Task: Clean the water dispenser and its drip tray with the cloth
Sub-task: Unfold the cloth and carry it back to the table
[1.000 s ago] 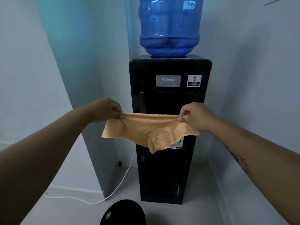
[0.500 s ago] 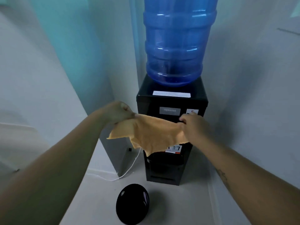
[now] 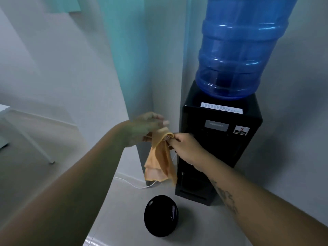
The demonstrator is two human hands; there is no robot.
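A glossy black round object point(image 3: 160, 215) sits on the floor nearest the camera as a person prepares to clean a black water dispenser point(image 3: 230, 148) standing in a corner. The orange cloth point(image 3: 159, 160), stretched flat between both hands a second ago, now hangs doubled over in a loose bunch just left of the dispenser's front. The right hand point(image 3: 187, 148) pinches its top fold. The left hand point(image 3: 143, 129) is blurred, its upper fingers loose and its lower ones against the cloth; whether it grips cannot be told. The fold suggests a wiping pad is being made, with no surface wiped yet. The drip tray cannot be made out. A blue bottle point(image 3: 236, 50) tops the unit.
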